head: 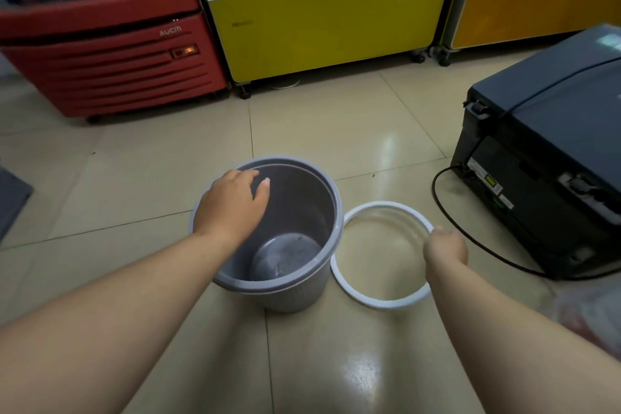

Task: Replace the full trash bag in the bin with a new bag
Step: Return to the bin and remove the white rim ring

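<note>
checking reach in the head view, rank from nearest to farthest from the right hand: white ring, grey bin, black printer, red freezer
1. white ring, touching the right hand
2. grey bin, just left of it
3. black printer, to the right
4. red freezer, far left, at the back

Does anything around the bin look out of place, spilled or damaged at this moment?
Nothing spilled or broken. The grey bin stands upright with no bag, only grime on its bottom. Its white retaining ring is off, beside the bin, gripped by the right hand. The left hand rests on the rim.
</note>
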Tool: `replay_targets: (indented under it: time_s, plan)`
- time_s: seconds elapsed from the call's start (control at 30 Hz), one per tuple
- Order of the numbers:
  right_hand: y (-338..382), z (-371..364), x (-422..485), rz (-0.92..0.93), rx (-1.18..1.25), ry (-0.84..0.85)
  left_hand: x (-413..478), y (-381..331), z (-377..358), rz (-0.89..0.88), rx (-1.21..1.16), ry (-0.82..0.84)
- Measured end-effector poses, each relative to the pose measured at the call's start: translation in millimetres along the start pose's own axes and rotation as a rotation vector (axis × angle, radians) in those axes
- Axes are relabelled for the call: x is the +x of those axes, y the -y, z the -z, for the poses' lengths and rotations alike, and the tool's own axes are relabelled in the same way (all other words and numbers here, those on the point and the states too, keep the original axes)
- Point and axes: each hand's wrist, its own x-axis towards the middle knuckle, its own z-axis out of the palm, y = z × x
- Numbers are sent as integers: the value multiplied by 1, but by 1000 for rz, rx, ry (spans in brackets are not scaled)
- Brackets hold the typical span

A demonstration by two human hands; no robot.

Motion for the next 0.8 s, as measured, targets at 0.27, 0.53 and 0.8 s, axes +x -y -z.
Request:
replay_targets:
  time_s: [0.27,0.53,0.8]
  plan:
    - [130,29,-100,498,-404,66,7,-30,103,-20,59,-15]
    - [308,84,-290,851,-600,226,-2,-53,328,42,113,-137]
    - [485,143,-511,1183,-586,360,-45,-56,603,213,186,-354]
